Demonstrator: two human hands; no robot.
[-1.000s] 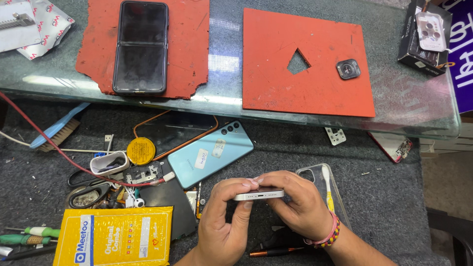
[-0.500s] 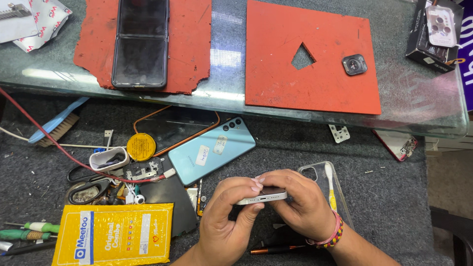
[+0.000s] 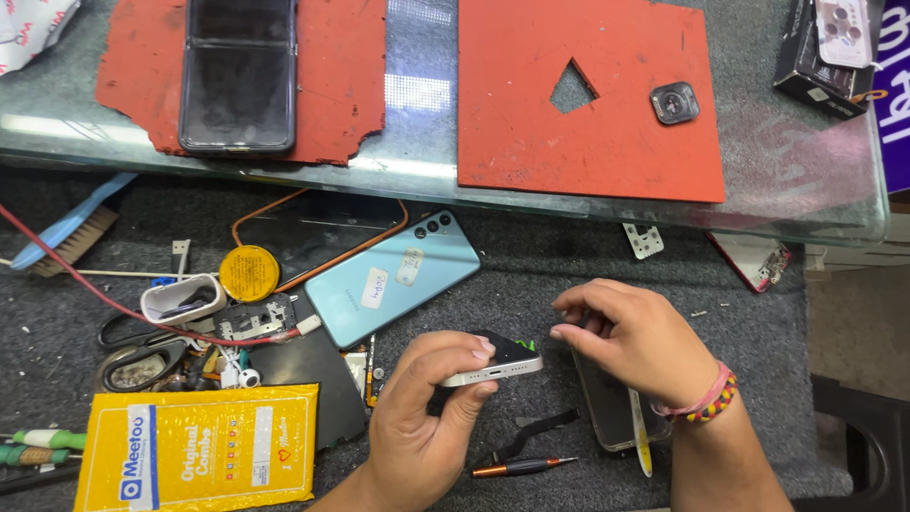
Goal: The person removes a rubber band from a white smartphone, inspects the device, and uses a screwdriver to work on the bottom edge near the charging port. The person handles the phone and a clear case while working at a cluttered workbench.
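Observation:
My left hand grips a silver-edged phone by its bottom end, port side facing me, just above the dark mat. My right hand hovers right of the phone with fingers pinched together; whether it pinches a small part I cannot tell. It wears a beaded wristband. Under that hand lies a clear phone case. A small screwdriver and a black flex strip lie between my wrists. A light blue phone rests face down to the upper left.
A glass shelf carries two red mats, a black folding phone and a small camera module. At left sit a yellow packet, scissors, yellow round tin, brush and loose parts.
My right hand has let go of the phone and drawn off to the right, fingers pinched. The left hand alone holds the phone now. The camera view has shifted closer.

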